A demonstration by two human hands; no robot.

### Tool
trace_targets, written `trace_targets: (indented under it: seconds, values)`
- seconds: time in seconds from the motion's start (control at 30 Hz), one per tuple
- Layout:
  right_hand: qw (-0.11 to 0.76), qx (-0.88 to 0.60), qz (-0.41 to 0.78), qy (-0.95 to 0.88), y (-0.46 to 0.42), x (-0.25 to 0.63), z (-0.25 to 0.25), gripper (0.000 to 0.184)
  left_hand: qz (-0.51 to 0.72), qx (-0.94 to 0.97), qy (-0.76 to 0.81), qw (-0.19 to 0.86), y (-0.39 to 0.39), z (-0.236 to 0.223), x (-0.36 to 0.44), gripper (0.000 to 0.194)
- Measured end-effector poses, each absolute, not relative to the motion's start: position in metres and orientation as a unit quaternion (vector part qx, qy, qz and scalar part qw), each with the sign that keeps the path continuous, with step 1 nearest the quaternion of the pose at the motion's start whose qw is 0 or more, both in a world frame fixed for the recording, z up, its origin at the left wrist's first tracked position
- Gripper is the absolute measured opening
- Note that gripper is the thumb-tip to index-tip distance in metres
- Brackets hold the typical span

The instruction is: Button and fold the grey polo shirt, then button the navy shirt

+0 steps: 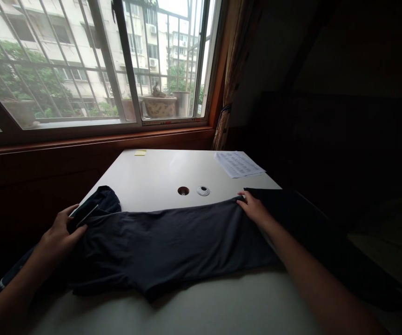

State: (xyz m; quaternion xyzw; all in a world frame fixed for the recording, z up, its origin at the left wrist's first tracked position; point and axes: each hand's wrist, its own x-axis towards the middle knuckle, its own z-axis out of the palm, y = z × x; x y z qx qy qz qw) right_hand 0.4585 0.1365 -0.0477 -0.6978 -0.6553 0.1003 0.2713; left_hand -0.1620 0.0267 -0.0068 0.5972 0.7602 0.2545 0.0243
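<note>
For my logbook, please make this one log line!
left hand: grips dark garment | right hand: at garment's far edge | garment: lies across white table

The garment is dark navy, the table white, the note yellow

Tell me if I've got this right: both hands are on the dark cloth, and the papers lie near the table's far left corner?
Not quite: the head view shows the papers near the far right corner of the table. The left hand and right hand are indeed on the dark cloth.
</note>
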Motion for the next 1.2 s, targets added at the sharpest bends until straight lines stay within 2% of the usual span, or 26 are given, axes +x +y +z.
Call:
trace_targets:
  seconds: [0.1, 0.2, 0.27, 0.33, 0.4, 0.47, 0.6, 0.7, 0.9, 1.2]
  values:
    - [0.267, -0.698, 0.039, -0.663, 0.134, 0.442, -0.049, 0.036, 0.232, 0.628, 0.742, -0.048, 0.022, -0.007, -0.153, 0.064]
    - [0.276, -0.670, -0.009, -0.689, 0.119, 0.415, -0.047, 0.037, 0.262, 0.681, 0.669, -0.140, 0.018, -0.006, -0.126, 0.058]
    - [0.283, -0.600, -0.021, -0.748, 0.103, 0.391, -0.047, 0.034, 0.287, 0.737, 0.604, -0.100, 0.018, -0.008, -0.100, 0.049]
    - [0.281, -0.494, 0.019, -0.822, 0.083, 0.364, -0.048, 0.035, 0.279, 0.804, 0.525, -0.019, 0.019, -0.014, -0.071, 0.042]
    - [0.267, -0.410, 0.079, -0.868, 0.063, 0.341, -0.053, 0.039, 0.248, 0.854, 0.454, 0.048, 0.017, -0.023, -0.043, 0.041]
    - [0.273, -0.384, 0.118, -0.874, 0.048, 0.327, -0.059, 0.035, 0.192, 0.899, 0.386, 0.081, 0.013, -0.034, -0.019, 0.045]
    - [0.300, -0.386, 0.165, -0.857, 0.037, 0.326, -0.068, 0.017, 0.124, 0.943, 0.295, 0.095, -0.001, -0.049, 0.005, 0.054]
    - [0.308, -0.385, 0.202, -0.846, 0.039, 0.333, -0.069, 0.013, 0.096, 0.951, 0.275, 0.105, -0.009, -0.052, 0.005, 0.061]
    - [0.301, -0.373, 0.217, -0.850, 0.043, 0.337, -0.070, 0.011, 0.070, 0.957, 0.263, 0.102, -0.014, -0.047, -0.004, 0.068]
    - [0.280, -0.340, 0.140, -0.887, 0.043, 0.332, -0.069, 0.018, 0.059, 0.961, 0.257, 0.087, -0.019, -0.046, -0.004, 0.070]
